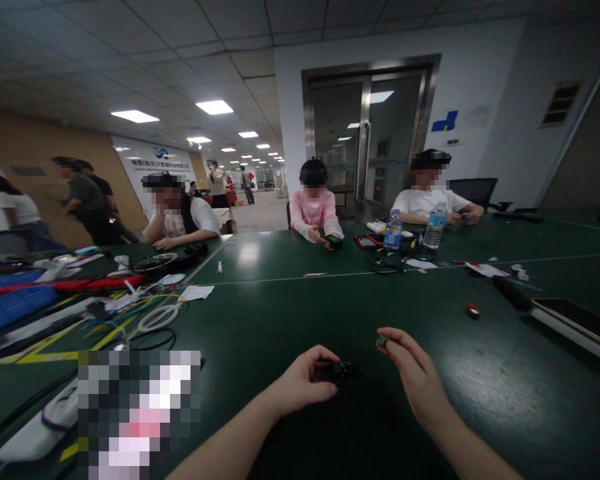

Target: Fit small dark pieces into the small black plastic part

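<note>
In the lower middle of the head view, my left hand (310,380) has its thumb and fingers closed around one end of a small dark object (346,371), whose details are too dim to make out. To its right, my right hand (415,370) pinches a tiny greyish piece (381,341) between thumb and fingertips. A gap separates this piece from the dark object. Both hands are over the dark green table (280,303).
Cables (157,319), blue trays (15,310) and a white power strip (40,420) lie at the left. A small red item (473,311) and a large flat device (580,327) are at the right. Bottles (434,228) and seated people are across the table.
</note>
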### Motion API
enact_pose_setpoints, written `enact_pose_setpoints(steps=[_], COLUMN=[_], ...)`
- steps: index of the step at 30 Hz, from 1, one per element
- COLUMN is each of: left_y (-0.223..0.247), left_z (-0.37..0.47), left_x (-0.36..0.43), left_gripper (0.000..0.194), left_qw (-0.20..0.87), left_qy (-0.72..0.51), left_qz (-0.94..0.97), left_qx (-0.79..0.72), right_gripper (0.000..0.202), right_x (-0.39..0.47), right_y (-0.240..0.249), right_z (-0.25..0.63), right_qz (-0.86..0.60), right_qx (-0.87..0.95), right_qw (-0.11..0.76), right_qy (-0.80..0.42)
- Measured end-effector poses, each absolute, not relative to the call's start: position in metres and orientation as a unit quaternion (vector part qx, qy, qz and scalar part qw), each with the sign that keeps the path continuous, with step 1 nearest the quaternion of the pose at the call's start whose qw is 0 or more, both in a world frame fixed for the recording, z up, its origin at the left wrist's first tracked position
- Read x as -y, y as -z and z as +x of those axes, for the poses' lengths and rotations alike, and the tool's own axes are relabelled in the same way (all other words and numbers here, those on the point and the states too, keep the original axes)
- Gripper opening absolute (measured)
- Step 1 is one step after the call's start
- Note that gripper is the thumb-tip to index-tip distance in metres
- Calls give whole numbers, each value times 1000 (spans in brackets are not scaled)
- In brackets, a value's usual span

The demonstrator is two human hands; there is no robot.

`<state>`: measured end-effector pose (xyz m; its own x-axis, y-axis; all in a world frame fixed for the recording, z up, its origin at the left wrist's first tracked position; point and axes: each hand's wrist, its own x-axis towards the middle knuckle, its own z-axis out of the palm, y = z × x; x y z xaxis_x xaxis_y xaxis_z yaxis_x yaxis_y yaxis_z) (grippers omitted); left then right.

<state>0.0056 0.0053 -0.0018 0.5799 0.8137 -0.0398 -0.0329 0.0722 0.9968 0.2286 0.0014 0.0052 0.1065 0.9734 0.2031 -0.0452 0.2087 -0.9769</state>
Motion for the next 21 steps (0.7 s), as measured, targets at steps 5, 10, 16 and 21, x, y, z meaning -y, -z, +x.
enact_pose_setpoints(steps=[5,10,16,21], left_y=[5,1,-1,-3], left_z=[3,2,5,4], left_x=[-6,-5,-4,-4], left_gripper=[39,39,40,38], left_qw=[656,663,661,658], left_qy=[-319,-312,-320,-317], left_qz=[605,600,597,599], left_qx=[-319,-321,-324,-329], right_gripper=[28,27,28,24], right_x=[-1,0,4,12], right_y=[-7,-10,-14,-23], right_z=[229,230,225,214], right_qz=[-465,-475,-462,-457], right_qx=[515,526,577,650], right_qw=[576,561,516,437], right_qy=[-433,-427,-433,-422])
